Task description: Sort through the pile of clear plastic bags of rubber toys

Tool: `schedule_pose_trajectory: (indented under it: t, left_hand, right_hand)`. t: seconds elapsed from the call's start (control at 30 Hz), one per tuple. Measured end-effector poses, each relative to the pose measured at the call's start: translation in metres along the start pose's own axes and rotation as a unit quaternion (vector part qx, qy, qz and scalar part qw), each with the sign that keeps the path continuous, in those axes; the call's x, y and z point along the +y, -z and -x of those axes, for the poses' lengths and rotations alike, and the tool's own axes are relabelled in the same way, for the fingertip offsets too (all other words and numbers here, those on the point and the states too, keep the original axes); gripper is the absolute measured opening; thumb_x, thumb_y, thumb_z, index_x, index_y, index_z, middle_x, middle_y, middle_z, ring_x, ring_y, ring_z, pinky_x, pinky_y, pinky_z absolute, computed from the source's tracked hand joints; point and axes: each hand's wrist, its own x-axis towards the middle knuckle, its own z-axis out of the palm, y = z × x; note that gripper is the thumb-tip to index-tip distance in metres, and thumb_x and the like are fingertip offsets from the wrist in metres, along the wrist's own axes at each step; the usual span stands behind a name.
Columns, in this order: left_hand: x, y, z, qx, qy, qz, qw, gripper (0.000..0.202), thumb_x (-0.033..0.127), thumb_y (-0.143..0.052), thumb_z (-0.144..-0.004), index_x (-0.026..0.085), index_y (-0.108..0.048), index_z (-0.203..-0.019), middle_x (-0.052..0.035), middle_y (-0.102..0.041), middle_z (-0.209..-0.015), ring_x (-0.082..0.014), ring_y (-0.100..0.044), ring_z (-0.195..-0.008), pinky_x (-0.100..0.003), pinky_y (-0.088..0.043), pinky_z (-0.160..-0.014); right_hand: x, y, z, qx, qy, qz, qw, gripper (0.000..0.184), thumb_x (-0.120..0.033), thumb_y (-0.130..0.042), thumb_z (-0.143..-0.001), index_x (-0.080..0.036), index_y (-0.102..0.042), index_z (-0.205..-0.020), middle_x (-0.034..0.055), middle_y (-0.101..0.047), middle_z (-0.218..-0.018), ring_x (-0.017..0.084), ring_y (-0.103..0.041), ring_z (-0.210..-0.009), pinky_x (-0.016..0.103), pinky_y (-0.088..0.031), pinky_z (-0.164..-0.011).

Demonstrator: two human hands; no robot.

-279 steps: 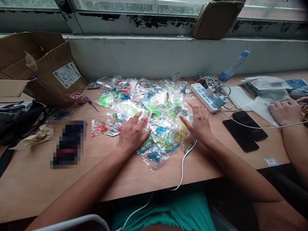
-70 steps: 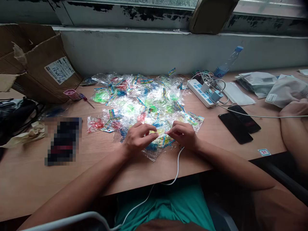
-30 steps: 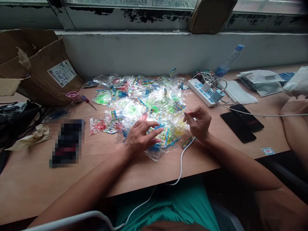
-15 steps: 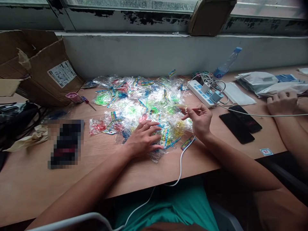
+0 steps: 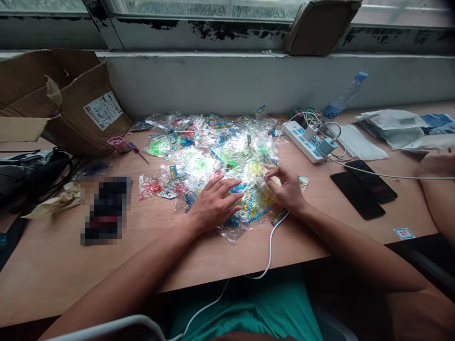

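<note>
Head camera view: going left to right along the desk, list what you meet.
black bag → small screwdriver → left hand → right hand → black smartphones → another person's hand

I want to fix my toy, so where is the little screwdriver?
In the head view, the small screwdriver lies on the wooden desk toward the left, just right of a pink plastic piece, in front of the cardboard box and left of the heap of clear plastic packets.

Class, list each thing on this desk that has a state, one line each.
Left hand: open, resting on the packets.
Right hand: fingers bent over a yellow-filled packet.
Clear plastic packets: heaped loosely.
White power strip: cables plugged in.
Brown cardboard box: flaps open, torn.
Clear plastic bottle: tilted, blue cap on.
</note>
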Motion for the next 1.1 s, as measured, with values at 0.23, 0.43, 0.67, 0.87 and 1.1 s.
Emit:
schedule_pose_trajectory:
  t: [0.23, 0.43, 0.67, 0.87, 1.1]
  left_hand:
    - [-0.003, -0.002, -0.001, 0.008, 0.021, -0.017, 1.0, 0.031, 0.034, -0.061, -0.103, 0.019, -0.069, -0.13, -0.0145, -0.061, -0.149, -0.0316, -0.061, -0.133, -0.056, -0.048, -0.118]
    - [-0.004, -0.004, -0.001, 0.002, 0.019, -0.011, 1.0, 0.029, 0.034, -0.062, -0.103, 0.019, -0.069, -0.127, -0.0123, -0.067, -0.141, -0.0291, -0.064, -0.13, -0.055, -0.047, -0.119]
    - [-0.005, -0.003, 0.0, -0.032, 0.016, 0.009, 0.999, 0.028, 0.037, -0.061, -0.105, 0.019, -0.069, -0.125, -0.0112, -0.07, -0.134, -0.0275, -0.065, -0.127, -0.052, -0.047, -0.117]
    - [-0.005, -0.003, -0.001, -0.043, 0.012, 0.014, 0.999, 0.029, 0.037, -0.061, -0.105, 0.02, -0.069, -0.126, -0.0114, -0.07, -0.134, -0.0288, -0.064, -0.127, -0.048, -0.051, -0.11]
    - [-0.005, -0.004, -0.001, -0.054, 0.013, 0.012, 0.998, 0.029, 0.038, -0.058, -0.106, 0.02, -0.068, -0.125, -0.0108, -0.07, -0.134, -0.0295, -0.064, -0.125, -0.046, -0.053, -0.105]
  right_hand:
    - [-0.008, 0.008, -0.001, -0.069, 0.067, 0.137, 0.986, 0.059, 0.004, -0.044, -0.067, -0.026, -0.076, -0.108, 0.0053, -0.078, -0.122, 0.028, -0.065, -0.135, 0.054, -0.048, -0.119]
    - [-0.013, 0.016, -0.011, 0.016, 0.092, 0.195, 0.976, 0.047, 0.0, -0.048, -0.069, -0.026, -0.075, -0.097, 0.0061, -0.074, -0.095, 0.031, -0.069, -0.103, 0.051, -0.054, -0.097]
    - [-0.027, 0.023, -0.01, 0.054, 0.169, 0.146, 0.973, 0.031, -0.011, -0.053, -0.082, -0.026, -0.077, -0.094, 0.0019, -0.057, -0.07, 0.024, -0.056, -0.072, 0.042, -0.047, -0.076]
    - [-0.022, 0.02, -0.008, 0.008, 0.128, 0.141, 0.982, 0.021, -0.02, -0.058, -0.085, -0.027, -0.077, -0.088, 0.0006, -0.056, -0.065, 0.021, -0.053, -0.064, 0.038, -0.046, -0.069]
    - [-0.002, 0.017, -0.009, -0.246, 0.053, 0.258, 0.933, 0.015, -0.023, -0.061, -0.093, -0.024, -0.071, -0.104, -0.0017, -0.058, -0.069, 0.018, -0.052, -0.065, 0.031, -0.039, -0.066]
